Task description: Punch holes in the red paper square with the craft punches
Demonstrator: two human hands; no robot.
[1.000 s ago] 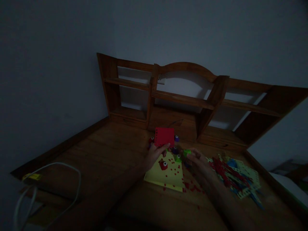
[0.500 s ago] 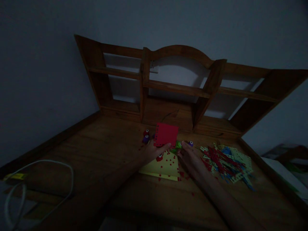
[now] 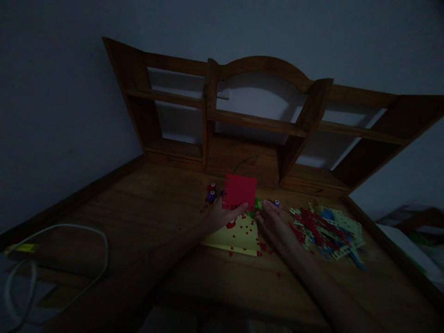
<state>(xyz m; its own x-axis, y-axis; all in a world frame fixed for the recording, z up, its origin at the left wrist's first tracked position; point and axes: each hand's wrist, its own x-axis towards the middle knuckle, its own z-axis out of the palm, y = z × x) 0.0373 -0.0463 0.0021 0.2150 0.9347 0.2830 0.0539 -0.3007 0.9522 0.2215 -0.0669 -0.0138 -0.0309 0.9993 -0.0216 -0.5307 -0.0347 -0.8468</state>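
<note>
My left hand pinches the lower edge of a square red paper sheet, thumb on top. Small holes run along the sheet's left and bottom edges. At the sheet's lower right corner, my right hand has its fingers closed on a small green craft punch. Beneath lies a yellow paper sheet scattered with small red paper bits. Another red punch sits on it, partly hidden by my left hand. Whether the green punch is pressed down, I cannot make out.
A red punch and a purple punch stand left of the paper, another purple punch on the right. Cut red, blue and yellow paper strips form a pile further right. A wooden shelf unit backs the desk; a white cable loops at left.
The view has shifted slightly. Both hands keep hold of the red sheet and the green punch in nearly the same place.
</note>
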